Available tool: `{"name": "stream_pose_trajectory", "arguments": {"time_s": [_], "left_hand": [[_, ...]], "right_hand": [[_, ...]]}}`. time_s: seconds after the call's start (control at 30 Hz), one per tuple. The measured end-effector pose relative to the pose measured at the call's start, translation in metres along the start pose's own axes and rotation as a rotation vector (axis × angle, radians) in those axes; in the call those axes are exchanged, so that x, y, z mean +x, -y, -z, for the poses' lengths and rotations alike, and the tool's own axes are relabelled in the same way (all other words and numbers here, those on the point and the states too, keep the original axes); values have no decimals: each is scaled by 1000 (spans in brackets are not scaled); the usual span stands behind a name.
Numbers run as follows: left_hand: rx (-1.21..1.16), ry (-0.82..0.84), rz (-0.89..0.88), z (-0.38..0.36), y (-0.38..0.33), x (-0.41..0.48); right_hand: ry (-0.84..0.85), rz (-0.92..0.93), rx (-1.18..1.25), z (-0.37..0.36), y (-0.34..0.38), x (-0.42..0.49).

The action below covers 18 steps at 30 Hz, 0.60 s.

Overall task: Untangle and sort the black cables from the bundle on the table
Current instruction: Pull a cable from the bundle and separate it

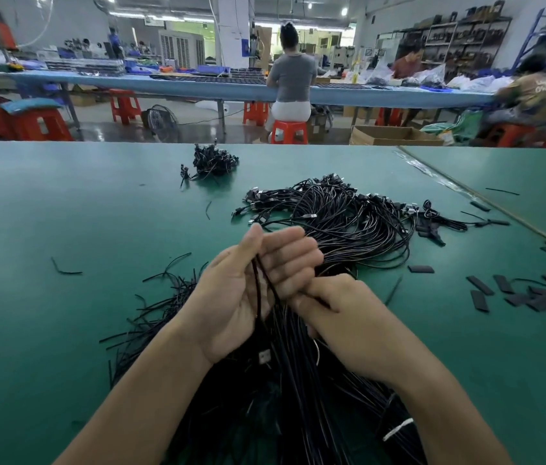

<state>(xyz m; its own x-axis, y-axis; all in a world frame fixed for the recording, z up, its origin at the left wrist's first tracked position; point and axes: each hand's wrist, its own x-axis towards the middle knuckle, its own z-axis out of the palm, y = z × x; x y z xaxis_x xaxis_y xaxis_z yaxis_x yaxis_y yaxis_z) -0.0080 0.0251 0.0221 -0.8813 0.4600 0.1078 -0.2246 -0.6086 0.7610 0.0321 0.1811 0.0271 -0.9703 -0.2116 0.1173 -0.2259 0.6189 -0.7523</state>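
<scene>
Cradles cable strands [258,286] six-to-twelve in loosely open left hand [231,297]; pinches one in curled right hand [342,313], bundle [342,216] at one o'clock.

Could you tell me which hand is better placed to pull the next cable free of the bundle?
Probably the right hand: its fingers pinch a cable, while the left hand lies open, cradling strands.
</scene>
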Motion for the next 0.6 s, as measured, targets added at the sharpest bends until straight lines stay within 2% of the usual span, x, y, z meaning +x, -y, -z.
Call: {"name": "stream_pose_trajectory", "arguments": {"time_s": [0.07, 0.17, 0.27, 0.3, 0.37, 0.43, 0.5, 0.6], "left_hand": [[27, -99, -93, 5, 3, 4], [349, -239, -223, 13, 6, 5], [862, -100, -135, 6, 5, -4], [916, -48, -51, 2, 4, -7], [794, 40, 138, -4, 0, -10], [717, 91, 235, -5, -3, -13], [673, 70, 250, -5, -6, -13], [385, 38, 234, -5, -12, -11]], "right_hand": [[63, 28, -78, 2, 5, -4], [64, 128, -95, 6, 14, -10], [-74, 213, -39, 10, 17, -10], [-119, 225, -7, 11, 16, -9], [-207, 231, 54, 14, 11, -7], [-280, 202, 150, 16, 4, -4], [-314, 156, 220, 15, 1, -2], [-253, 88, 219, 8, -1, 1]]}}
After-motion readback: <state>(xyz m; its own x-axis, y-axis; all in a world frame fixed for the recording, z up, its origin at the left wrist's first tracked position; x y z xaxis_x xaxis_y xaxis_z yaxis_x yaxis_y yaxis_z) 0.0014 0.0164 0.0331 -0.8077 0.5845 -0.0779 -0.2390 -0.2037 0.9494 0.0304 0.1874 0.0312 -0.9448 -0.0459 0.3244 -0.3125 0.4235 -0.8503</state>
